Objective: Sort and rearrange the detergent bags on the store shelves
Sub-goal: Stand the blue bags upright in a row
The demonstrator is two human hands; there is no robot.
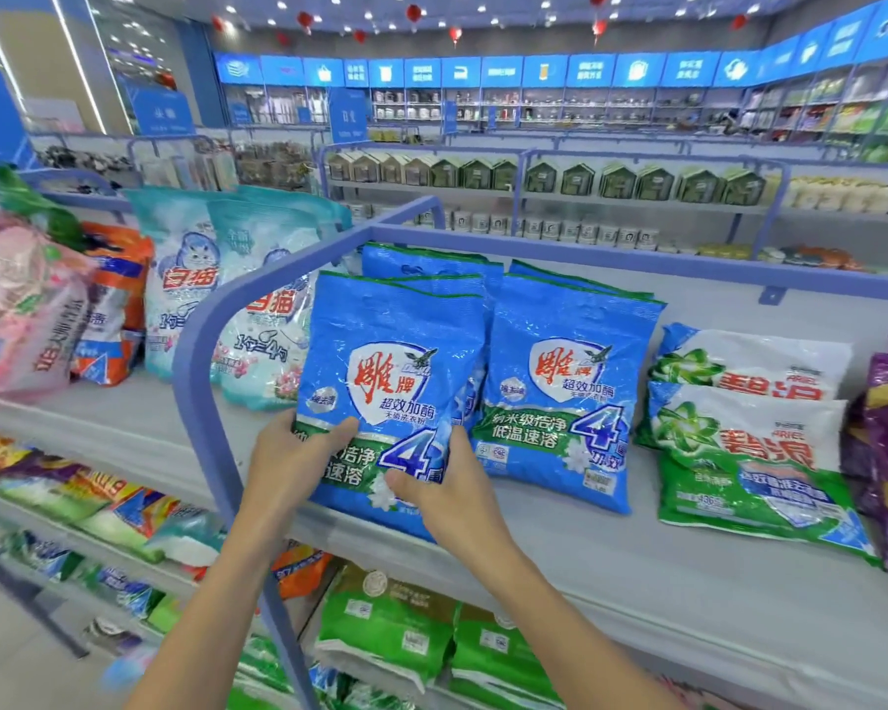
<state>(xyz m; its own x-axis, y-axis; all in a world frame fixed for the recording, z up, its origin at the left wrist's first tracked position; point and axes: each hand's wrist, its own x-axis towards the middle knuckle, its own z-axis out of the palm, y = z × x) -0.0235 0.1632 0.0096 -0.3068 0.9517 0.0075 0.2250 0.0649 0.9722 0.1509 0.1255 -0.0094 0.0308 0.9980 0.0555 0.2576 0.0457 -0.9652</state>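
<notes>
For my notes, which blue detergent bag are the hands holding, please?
The left blue bag; left hand and right hand grip its bottom, while the right blue bag stands untouched.

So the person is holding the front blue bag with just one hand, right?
Not quite: both hands hold it. The head view shows the left hand and the right hand gripping the bottom of the front blue bag.

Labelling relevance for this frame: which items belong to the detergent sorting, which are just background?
Job: blue bag held by left hand and right hand; blue stack beside it; green-white bags; shelf.
Background: green house-shaped boxes; red lanterns; blue signs.
</notes>
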